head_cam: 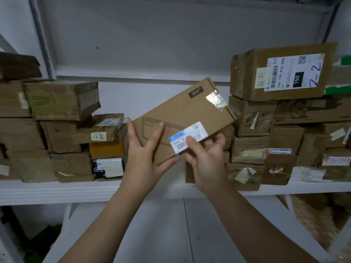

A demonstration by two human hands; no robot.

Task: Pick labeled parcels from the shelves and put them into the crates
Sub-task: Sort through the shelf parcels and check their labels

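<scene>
Holds a tilted cardboard parcel [182, 114] before the shelf [57, 190] with spread left hand [144, 154], pinches it at the barcode label [193, 132] with right hand [204, 158].

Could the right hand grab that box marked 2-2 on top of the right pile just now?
Probably not yet: nothing blocks the 2-2 box, but the right hand is gripping the flat parcel.

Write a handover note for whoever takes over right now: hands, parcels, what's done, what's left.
Left hand: fingers spread flat on the box's left end.
Right hand: pinches the box at its label, thumb on the label.
Box: tilted, held in front of the shelf, between stacks of parcels.
Done: one labeled box picked.
Left: put it in a crate (none plainly in view), then pick more.
</scene>
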